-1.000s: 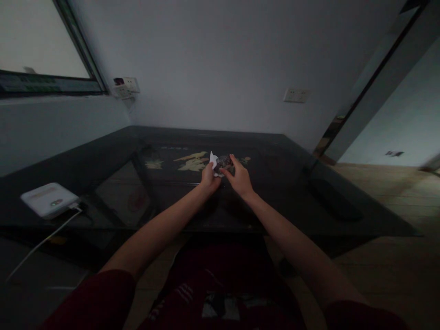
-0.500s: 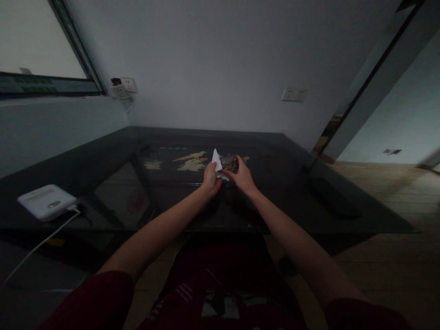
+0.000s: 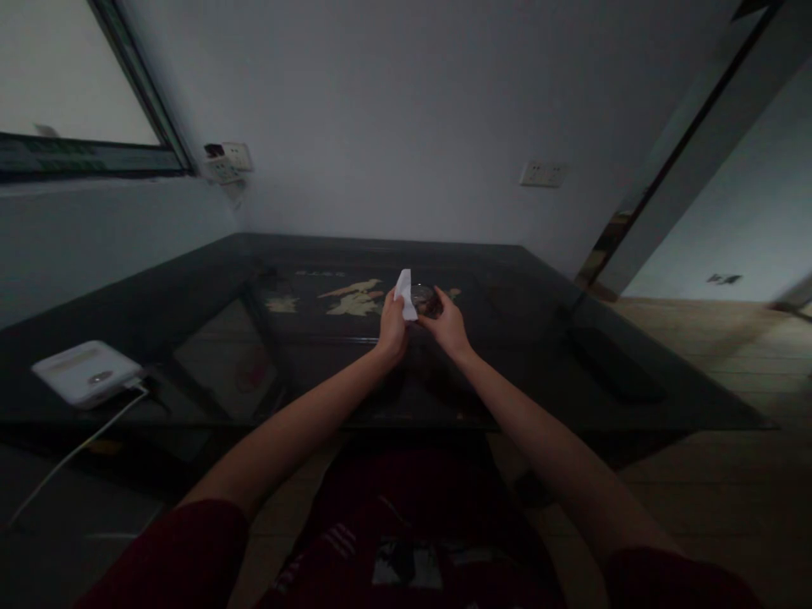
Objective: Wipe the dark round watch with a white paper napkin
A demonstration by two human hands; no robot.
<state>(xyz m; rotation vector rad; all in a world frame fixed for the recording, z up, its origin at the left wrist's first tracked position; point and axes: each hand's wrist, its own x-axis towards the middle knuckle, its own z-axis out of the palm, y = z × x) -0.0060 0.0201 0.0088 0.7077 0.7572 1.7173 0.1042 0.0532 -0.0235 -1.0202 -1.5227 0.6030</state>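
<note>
Over the middle of the dark glossy table (image 3: 317, 372), my two hands are close together. A folded white tissue (image 3: 404, 296) is pinched in my left hand (image 3: 392, 326), standing up from the fingers. My right hand (image 3: 447, 321) is closed round a small, clear, glass-like container (image 3: 422, 298) with something brownish showing in or through it. The tissue lies against the container's left side. Dim light and small size hide the container's exact kind.
A white box-shaped device (image 3: 89, 372) with a white cable (image 3: 76, 457) sits at the table's left. A dark flat object (image 3: 612, 364) lies at the right. Wall sockets (image 3: 542, 174) are behind the table, and a pale bird-and-flower picture (image 3: 352, 298) shows on its surface.
The container has turned in my right hand, so its round end faces me more. The tissue in my left hand has shifted slightly right and stands flatter and more upright.
</note>
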